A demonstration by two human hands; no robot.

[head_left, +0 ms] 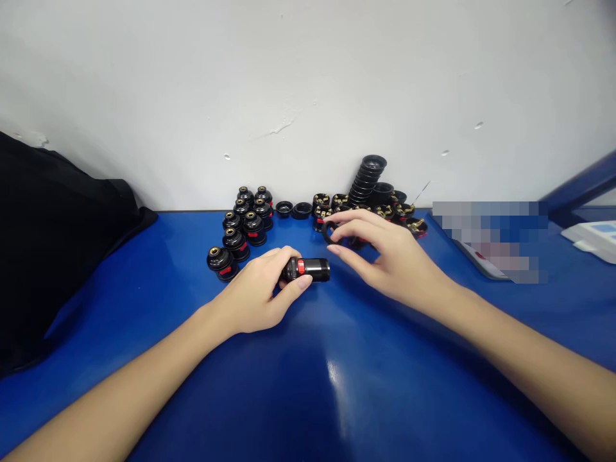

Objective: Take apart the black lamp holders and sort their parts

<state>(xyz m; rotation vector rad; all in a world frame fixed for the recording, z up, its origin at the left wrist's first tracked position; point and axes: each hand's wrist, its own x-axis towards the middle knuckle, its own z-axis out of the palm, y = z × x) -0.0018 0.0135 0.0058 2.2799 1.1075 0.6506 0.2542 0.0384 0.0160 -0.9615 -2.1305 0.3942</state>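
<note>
One black cylindrical fitting with a red insert and a ribbed collar (317, 269) lies on its side in the left hand (269, 289), its bare end pointing toward the right; the fingers and thumb are closed around the collar, low over the glossy blue tabletop (289, 391). The right hand (380, 253) pinches one thin black ring (327, 232) between thumb and fingers, near that bare end but apart from it. Beyond and to the left of the left hand stand eight black domed fittings with brass-coloured threaded tops (253, 226), in a slanting cluster, with red inserts showing on several. Just beside them, toward the middle, two shallow black round caps (302, 210) lie near the wall (308, 96). Behind the right hand are at least seven black round bases with brass-coloured contacts (321, 201), some partly hidden, so the full number cannot be told. One leaning stack of black rings (368, 179) rises among them, too tightly nested to count, with two wider black cups (382, 190) to its right. One black cloth (62, 244) lies at the left, one grey-edged flat object (481, 266), mostly pixelated, at the right, and one white-and-blue device (594, 239) at the right edge.
</note>
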